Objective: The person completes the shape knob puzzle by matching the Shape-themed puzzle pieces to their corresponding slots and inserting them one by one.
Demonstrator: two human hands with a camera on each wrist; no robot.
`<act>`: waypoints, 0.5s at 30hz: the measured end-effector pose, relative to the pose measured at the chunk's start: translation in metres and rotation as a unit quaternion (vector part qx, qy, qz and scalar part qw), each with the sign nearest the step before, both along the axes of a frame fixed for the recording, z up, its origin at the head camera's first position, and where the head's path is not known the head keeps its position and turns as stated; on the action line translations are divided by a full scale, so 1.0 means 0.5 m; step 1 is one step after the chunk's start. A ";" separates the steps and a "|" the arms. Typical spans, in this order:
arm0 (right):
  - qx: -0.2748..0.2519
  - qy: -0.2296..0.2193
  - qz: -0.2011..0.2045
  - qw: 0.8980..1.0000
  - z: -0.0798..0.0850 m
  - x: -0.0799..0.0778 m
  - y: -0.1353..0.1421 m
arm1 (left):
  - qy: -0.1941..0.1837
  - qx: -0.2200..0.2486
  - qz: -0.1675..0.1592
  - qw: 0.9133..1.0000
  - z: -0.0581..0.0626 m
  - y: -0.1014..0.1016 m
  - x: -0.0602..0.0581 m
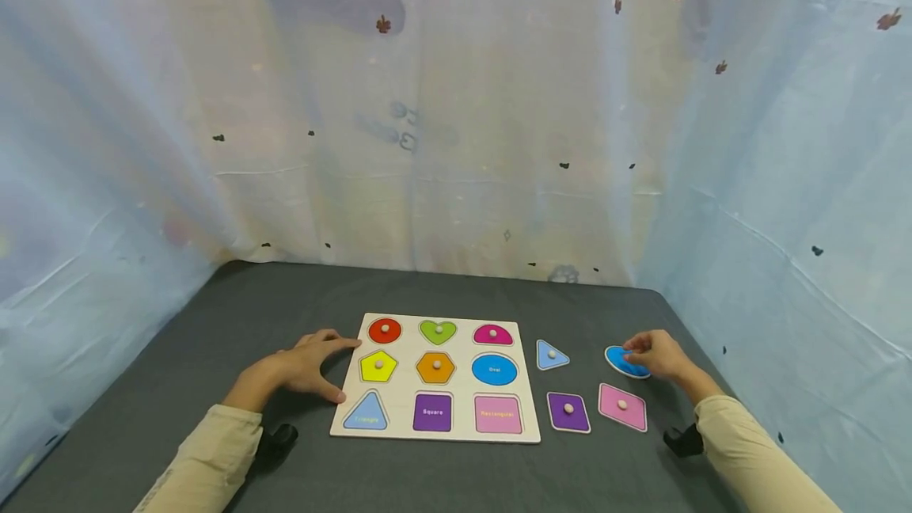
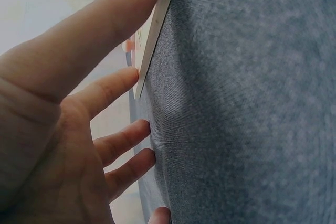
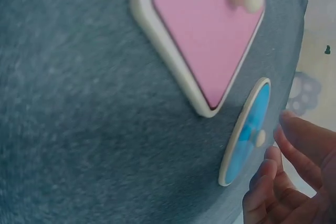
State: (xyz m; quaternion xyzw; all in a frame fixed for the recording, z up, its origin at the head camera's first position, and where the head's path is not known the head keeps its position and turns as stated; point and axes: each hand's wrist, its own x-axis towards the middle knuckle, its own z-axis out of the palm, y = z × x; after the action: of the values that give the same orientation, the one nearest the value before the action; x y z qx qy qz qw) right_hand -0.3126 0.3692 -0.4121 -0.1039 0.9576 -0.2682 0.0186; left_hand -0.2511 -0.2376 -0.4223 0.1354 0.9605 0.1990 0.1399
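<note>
A wooden shape puzzle board (image 1: 463, 435) lies on the dark table. My left hand (image 1: 306, 369) is spread at the board's left side, thumb low and index finger high along that edge; in the left wrist view the thumb (image 2: 113, 22) overlaps the board's edge (image 2: 152, 45). Over at the right, my right hand (image 1: 659, 355) hovers above the blue oval piece (image 1: 623, 362). Its thumb and bent fingers are around the small knob (image 3: 260, 138), with a gap showing in the right wrist view. The oval lies flat on the cloth.
Between board and right hand lie a light blue triangle piece (image 1: 552, 355), a purple square piece (image 1: 568, 413) and a pink rectangle piece (image 1: 623, 407), each knobbed. Knobbed shapes fill the board's upper rows, except the labelled oval spot (image 1: 495, 370). Pale curtains (image 1: 456, 141) enclose the table.
</note>
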 end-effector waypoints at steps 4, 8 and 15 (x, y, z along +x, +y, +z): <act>0.011 -0.008 0.001 1.000 -0.006 -0.001 0.011 | -0.003 0.000 0.001 1.000 -0.001 0.002 -0.002; 0.007 -0.003 -0.004 1.000 -0.008 -0.003 0.016 | 0.000 0.000 0.001 1.000 0.002 0.004 -0.004; 0.011 0.004 -0.005 1.000 -0.017 -0.007 0.019 | 0.000 -0.001 -0.003 1.000 0.002 0.000 -0.001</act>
State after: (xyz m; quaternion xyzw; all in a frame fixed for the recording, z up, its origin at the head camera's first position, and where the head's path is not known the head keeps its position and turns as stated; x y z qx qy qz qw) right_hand -0.3159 0.3785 -0.4207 -0.1002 0.9609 -0.2577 0.0146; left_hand -0.2514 -0.2376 -0.4214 0.1381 0.9602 0.1981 0.1406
